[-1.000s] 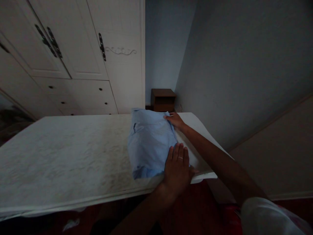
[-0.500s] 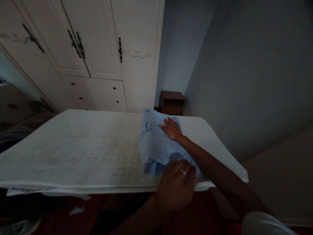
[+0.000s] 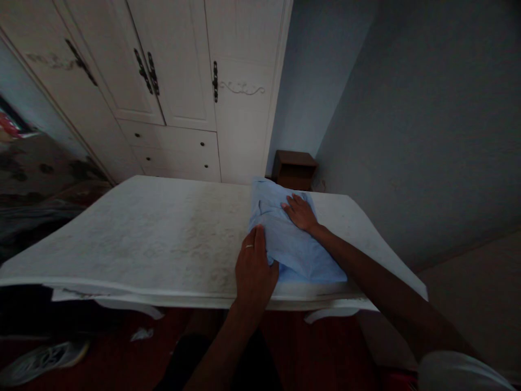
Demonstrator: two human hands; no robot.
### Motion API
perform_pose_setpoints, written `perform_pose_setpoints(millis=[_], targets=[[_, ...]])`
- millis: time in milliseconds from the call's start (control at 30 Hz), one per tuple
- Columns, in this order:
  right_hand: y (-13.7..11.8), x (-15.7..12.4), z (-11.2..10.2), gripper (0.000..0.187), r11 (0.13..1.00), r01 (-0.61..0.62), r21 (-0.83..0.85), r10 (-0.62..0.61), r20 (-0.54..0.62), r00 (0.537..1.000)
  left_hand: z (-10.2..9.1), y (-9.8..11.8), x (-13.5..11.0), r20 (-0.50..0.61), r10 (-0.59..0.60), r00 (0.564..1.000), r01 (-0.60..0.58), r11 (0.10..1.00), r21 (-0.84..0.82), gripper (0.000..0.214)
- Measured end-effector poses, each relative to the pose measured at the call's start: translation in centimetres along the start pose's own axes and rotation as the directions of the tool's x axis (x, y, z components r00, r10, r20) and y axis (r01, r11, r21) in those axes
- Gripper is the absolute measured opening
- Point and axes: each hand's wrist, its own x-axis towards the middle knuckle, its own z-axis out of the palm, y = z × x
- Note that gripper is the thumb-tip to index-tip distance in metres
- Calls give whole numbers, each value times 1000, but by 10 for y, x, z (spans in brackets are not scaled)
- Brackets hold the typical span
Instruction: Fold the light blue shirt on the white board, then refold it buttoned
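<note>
A folded light-blue cloth garment (image 3: 293, 250) lies near the right end of the white table (image 3: 163, 239). My right hand (image 3: 301, 213) rests flat on its upper part, fingers spread. At the garment's near left corner is my left hand (image 3: 256, 266), with a ring on one finger. Its fingers are pressed together along the left edge, and the thumb is bent in at the fabric, so it seems to grip that corner. The fold under this hand is partly hidden.
Beyond the table stand a white wardrobe (image 3: 179, 70) with dark handles and a small brown cabinet (image 3: 295, 163). A grey wall (image 3: 439, 119) rises on the right. Below the table, a shoe (image 3: 44, 361) and a crumpled white scrap (image 3: 142, 334) lie on the red floor.
My left hand has moved from the garment's near edge to its left corner, and the near part now lies flatter. My right hand stays on the fabric. The view has shifted slightly left.
</note>
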Motion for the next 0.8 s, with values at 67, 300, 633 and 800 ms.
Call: perform_pose_setpoints(millis=[67, 300, 633, 800], targets=[[2, 0, 0, 68, 1000, 1, 5, -1, 4, 1000, 2, -6, -4, 12, -22, 1000, 22, 1000, -17, 77], [7, -1, -2, 70, 999, 27, 41, -27, 11, 1000, -3, -32, -20, 24, 170, 985, -171, 985, 14, 85], [13, 1, 3, 69, 999, 32, 41, -33, 18, 999, -44, -52, 13, 448, 548, 707, -639, 766, 71, 62], [16, 1, 0, 70, 999, 38, 17, -39, 73, 997, -60, -57, 18, 515, 587, 625, -654, 754, -67, 68]])
